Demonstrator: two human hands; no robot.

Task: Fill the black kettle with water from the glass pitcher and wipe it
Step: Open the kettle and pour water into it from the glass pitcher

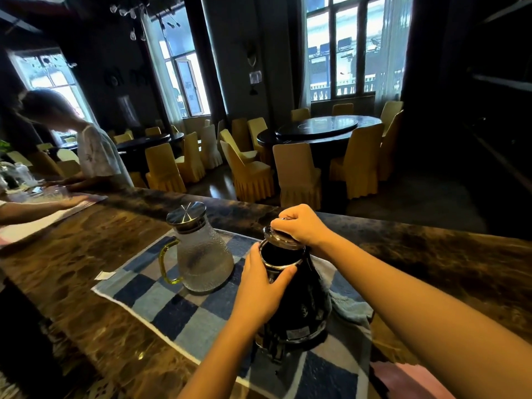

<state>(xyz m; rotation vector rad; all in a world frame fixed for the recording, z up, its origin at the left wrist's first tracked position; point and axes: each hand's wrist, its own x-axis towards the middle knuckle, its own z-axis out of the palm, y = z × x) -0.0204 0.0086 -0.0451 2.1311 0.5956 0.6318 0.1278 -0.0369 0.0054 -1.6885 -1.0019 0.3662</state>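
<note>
The black kettle (299,309) stands on a blue checked cloth (172,306) on the marble counter. My left hand (260,286) grips the kettle's neck just under its rim, thumb across the front. My right hand (302,224) holds the kettle's lid (280,239), tilted up off the far side of the mouth, so the dark opening shows. The glass pitcher (201,260), textured, with a yellow-green handle and a steel lid, stands upright to the left of the kettle, partly filled with water. A light blue towel (345,303) lies behind the kettle on the right.
The brown marble counter (86,254) runs left to right. At the far left another person's hand (72,201) rests on a pale cloth near several glasses. A small white packet (105,275) lies beside the checked cloth. Dining tables and yellow-covered chairs fill the room beyond.
</note>
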